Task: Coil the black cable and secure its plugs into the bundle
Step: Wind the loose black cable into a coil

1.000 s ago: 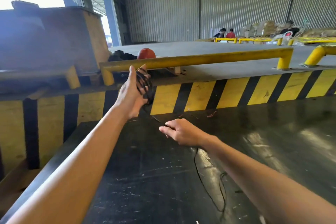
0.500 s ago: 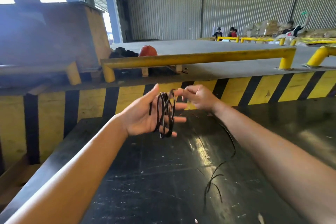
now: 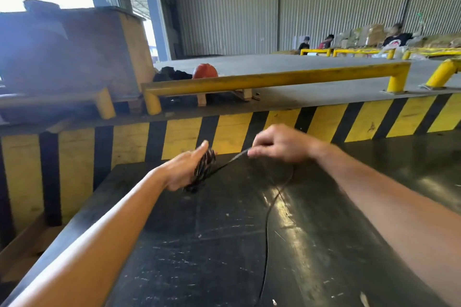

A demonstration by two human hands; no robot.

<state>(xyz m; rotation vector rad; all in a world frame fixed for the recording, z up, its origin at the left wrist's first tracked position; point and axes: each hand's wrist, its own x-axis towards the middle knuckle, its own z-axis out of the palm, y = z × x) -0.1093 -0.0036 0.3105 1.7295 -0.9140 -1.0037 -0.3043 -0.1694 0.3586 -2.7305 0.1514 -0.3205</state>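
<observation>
Nearest the viewer, the free tail of the black cable (image 3: 266,232) lies slack on the dark, scuffed table top (image 3: 174,257). It runs away from the viewer along the shiny streak in the surface, so its long axis points near to far, toward the right hand. No plug can be made out on this stretch; its near end leaves the bottom edge of the view.

Farther on, the tail rises off the table and passes under the right hand (image 3: 279,144), whose fingers are pinched together on the cable, knuckles up. From that pinch a short taut span slants down and to the left to the coil (image 3: 203,172).

The coil is wound around the fingers of the left hand (image 3: 185,169), which is held flat and edge-on, fingers extended and not closed on the loops. The two hands are apart, joined only by the taut span, the left lower and slightly nearer the viewer.

Judgement: the next wrap depends on this geometry. The slack lies on the right hand's side, so that hand feeds while the left serves as the former.

Beyond the hands stand the yellow-and-black striped barrier (image 3: 324,122) and the yellow guard rail (image 3: 274,80).
</observation>
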